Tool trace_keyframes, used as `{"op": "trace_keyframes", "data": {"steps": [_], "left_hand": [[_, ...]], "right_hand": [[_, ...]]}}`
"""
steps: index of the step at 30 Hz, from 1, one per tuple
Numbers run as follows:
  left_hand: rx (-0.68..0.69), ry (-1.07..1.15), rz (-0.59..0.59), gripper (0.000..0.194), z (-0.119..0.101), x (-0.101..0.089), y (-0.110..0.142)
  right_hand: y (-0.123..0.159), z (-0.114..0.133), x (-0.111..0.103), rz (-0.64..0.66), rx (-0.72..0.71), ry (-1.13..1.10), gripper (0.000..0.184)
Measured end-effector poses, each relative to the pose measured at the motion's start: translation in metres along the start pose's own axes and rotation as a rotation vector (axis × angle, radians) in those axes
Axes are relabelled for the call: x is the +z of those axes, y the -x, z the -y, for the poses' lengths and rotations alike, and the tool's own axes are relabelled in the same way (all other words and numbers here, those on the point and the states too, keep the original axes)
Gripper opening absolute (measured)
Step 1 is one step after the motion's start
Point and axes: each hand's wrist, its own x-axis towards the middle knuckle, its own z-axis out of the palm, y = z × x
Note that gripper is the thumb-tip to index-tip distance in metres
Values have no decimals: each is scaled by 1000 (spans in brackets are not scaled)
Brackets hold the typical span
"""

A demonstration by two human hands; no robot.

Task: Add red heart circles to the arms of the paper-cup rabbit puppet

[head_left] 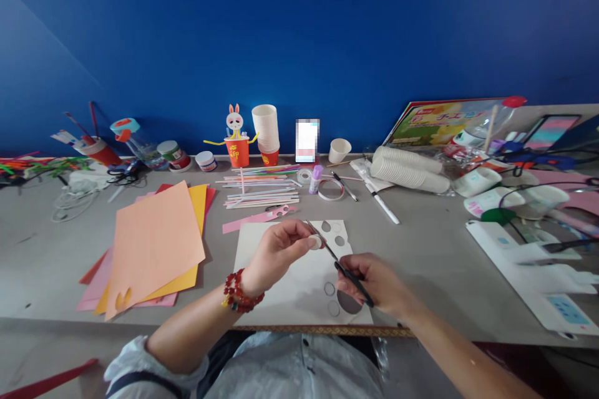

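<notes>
My left hand (281, 246) pinches a small white paper disc (317, 241) above a white sheet (285, 280) that has round holes cut in it. A red bead bracelet circles that wrist. My right hand (379, 283) is closed round the black handles of small scissors (334, 259), whose blades reach up to the disc's edge. Both hands hover over the sheet near the table's front edge.
Stacked orange, yellow and pink papers (154, 243) lie to the left. Straws (262, 190), a pink strip, a tape ring, a glue stick and pens lie behind. Paper cup stacks (407, 171), a bunny cup (238, 143), jars and clutter line the back and right.
</notes>
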Motion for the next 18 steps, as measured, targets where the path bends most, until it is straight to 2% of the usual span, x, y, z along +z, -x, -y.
{"op": "trace_keyframes", "data": {"steps": [7, 13, 16, 18], "left_hand": [[-27, -22, 47, 19, -5, -4, -2], [-15, -78, 82, 20, -7, -9, -5], [10, -128, 84, 18, -5, -11, -6], [30, -191, 95, 18, -3, -12, -6]], "right_hand": [[-1, 12, -9, 4, -45, 128, 54], [-4, 8, -15, -35, -109, 173, 58], [-6, 10, -16, -51, -110, 41, 47], [-7, 14, -15, -109, -186, -23, 40]]}}
